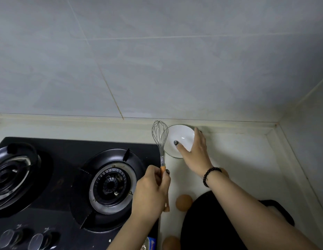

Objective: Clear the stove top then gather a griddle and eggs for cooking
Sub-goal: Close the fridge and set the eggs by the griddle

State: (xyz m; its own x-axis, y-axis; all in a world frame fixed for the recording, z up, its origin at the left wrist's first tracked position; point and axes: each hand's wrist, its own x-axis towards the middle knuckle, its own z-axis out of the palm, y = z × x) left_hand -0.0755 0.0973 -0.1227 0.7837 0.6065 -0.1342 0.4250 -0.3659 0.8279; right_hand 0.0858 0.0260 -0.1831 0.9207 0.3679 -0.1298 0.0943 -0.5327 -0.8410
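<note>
On the pale counter [238, 159] to the right of the black glass gas stove top [67, 159], the flat round black griddle [207, 222] lies at the near edge, partly hidden under the right forearm. Two brown eggs sit beside it: one egg [183, 202] just off its left rim, another egg [171, 243] nearer the bottom edge.

The left hand [153, 186] is closed round the wooden handle of a steel wire whisk [159, 136], held upright. The right hand [195, 152] grips the small white ceramic bowl [180, 139] by the back wall, thumb inside the rim and fingers behind it.

The griddle looks heavy and rigid; I would lift it by the dark handle [281, 210] at its right side, likely with both hands. The eggs are light, smooth and fragile, and free to roll on the counter, so each wants a gentle cupped hold. The burners show nothing on them.
</note>
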